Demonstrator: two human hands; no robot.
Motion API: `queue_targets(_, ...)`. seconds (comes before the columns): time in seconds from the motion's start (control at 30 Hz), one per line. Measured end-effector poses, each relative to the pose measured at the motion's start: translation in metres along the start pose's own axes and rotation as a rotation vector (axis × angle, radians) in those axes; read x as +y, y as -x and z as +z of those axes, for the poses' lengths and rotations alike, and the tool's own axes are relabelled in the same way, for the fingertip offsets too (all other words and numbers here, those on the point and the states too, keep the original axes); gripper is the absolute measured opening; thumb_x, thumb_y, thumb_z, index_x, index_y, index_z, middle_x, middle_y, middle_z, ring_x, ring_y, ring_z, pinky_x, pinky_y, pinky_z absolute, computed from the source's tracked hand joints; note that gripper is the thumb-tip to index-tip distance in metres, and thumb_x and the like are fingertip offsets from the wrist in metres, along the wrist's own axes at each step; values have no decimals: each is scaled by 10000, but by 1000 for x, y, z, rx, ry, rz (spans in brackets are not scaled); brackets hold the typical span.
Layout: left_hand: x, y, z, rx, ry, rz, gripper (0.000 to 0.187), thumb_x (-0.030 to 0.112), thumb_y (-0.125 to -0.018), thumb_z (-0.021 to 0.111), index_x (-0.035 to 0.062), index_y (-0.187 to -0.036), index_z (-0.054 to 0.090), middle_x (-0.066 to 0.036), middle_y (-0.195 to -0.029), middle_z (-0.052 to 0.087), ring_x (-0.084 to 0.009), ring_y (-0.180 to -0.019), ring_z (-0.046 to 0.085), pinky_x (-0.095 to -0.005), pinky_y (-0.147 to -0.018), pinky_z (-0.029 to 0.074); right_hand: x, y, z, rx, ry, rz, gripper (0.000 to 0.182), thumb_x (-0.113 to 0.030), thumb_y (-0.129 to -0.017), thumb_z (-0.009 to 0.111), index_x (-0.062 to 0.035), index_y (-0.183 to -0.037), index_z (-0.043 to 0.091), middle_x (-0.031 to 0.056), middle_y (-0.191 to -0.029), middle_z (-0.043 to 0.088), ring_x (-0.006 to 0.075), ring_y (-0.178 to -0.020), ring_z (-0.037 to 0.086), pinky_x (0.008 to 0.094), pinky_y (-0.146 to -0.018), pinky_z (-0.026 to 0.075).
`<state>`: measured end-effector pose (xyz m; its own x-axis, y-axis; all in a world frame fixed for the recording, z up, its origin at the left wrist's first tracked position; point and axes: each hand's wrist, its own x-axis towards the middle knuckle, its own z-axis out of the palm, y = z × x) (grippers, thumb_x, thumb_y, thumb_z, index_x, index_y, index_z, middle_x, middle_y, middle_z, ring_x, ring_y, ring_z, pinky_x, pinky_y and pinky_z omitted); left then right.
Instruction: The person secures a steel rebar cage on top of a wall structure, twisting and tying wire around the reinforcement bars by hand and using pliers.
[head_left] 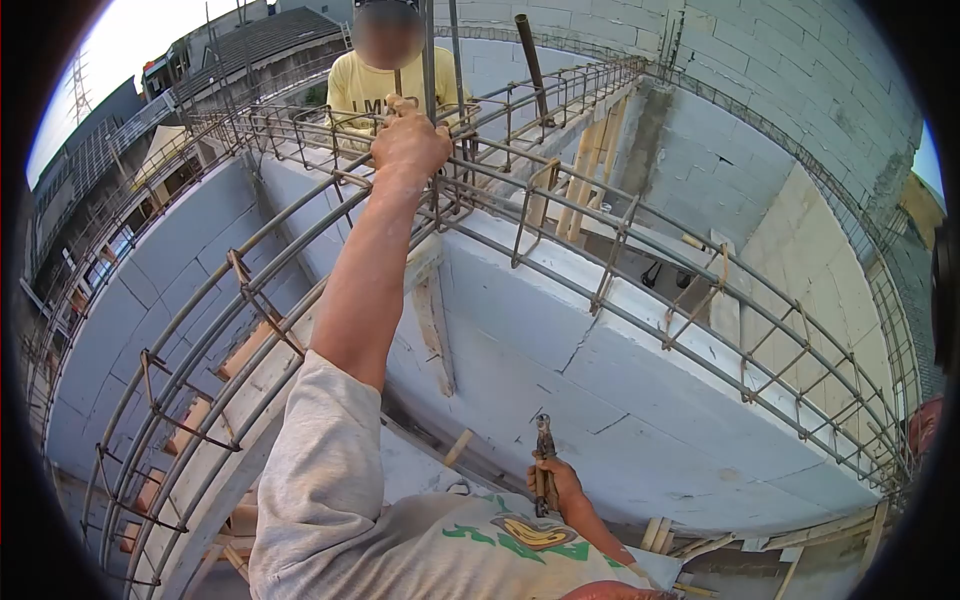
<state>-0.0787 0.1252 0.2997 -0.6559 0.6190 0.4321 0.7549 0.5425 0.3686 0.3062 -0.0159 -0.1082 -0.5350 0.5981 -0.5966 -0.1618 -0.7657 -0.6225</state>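
My left hand (410,145) reaches up and forward, its fingers closed around an upright steel reinforcing bar (430,70) where several rebar cages meet. Part of the grip is hidden behind the back of the hand. Lower down, near my shirt, my right hand (562,482) is wrapped round the handles of a pair of pincers (544,440), with the jaws pointing upward. The pincers are apart from the rebar. Below my left hand, a long rebar cage (620,240) runs to the right over a wall, and another rebar cage (200,390) curves down to the left.
A person in a yellow shirt (350,90) stands beyond the cage junction. White block walls (600,400) drop away below the bars. A dark pipe (532,70) leans at the back. Wooden props (590,170) stand behind, and boards (220,470) lie beneath the left cage.
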Motion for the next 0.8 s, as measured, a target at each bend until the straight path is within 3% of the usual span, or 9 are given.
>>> queue_targets(0.2, 3, -1, 1, 5, 47, -2, 851, 303, -842, 548, -143, -1416, 105, -320, -1319, 450, -403, -1120, 560, -421, -925, 476, 0, -9, 10, -27, 40, 36, 354, -166, -853, 555, -28, -1171, 485, 127, -842, 630, 205, -622, 621, 327, -580, 531)
queue_targets(0.33, 5, 0, 0, 0, 40, -1, 876, 316, -837, 554, -143, -1420, 88, -324, -1338, 428, -400, -1140, 545, -419, -939, 471, -1, -12, 6, -15, 34, 55, 347, -164, -853, 551, -28, -1166, 485, 128, -836, 628, 207, -628, 625, 325, -577, 531)
queue_targets(0.53, -1, -8, 11, 48, -8, 5, 854, 364, -853, 545, -150, -1405, 144, -319, -1268, 499, -403, -1052, 600, -433, -898, 494, -4, -19, 9, -21, 29, 64, 305, -164, -846, 560, -34, -1118, 510, 121, -819, 623, 211, -631, 626, 331, -566, 530)
queue_targets(0.63, -1, -4, 14, 142, -39, 73, 847, 447, -864, 555, -146, -1379, 237, -301, -1148, 585, -380, -1011, 625, -433, -849, 506, -3, -12, 11, 21, 14, 37, 267, -181, -838, 575, -33, -1056, 532, 111, -799, 620, 209, -617, 617, 335, -551, 521)
queue_targets(0.67, -7, -10, 20, 139, -23, 89, 865, 486, -873, 524, -102, -1411, 187, -329, -1154, 569, -426, -1029, 607, -464, -872, 484, -1, -13, 13, 19, 15, 37, 255, -188, -835, 581, -32, -1032, 540, 107, -790, 618, 208, -611, 614, 337, -544, 517)
queue_targets(0.77, -6, -11, 17, 110, -84, 40, 863, 507, -875, 518, -78, -1421, 194, -288, -1180, 577, -435, -1040, 597, -472, -880, 474, 8, -16, 5, -19, 3, 67, 314, -176, -853, 562, -44, -1130, 493, 115, -829, 625, 205, -658, 625, 342, -572, 527)
queue_targets(0.8, -14, -19, 23, 103, -89, 64, 864, 515, -872, 520, -76, -1419, 208, -284, -1194, 571, -434, -1049, 591, -478, -882, 470, 12, -15, 6, 2, 12, 59, 262, -193, -838, 579, -43, -1044, 519, 110, -800, 621, 206, -630, 616, 338, -548, 515)
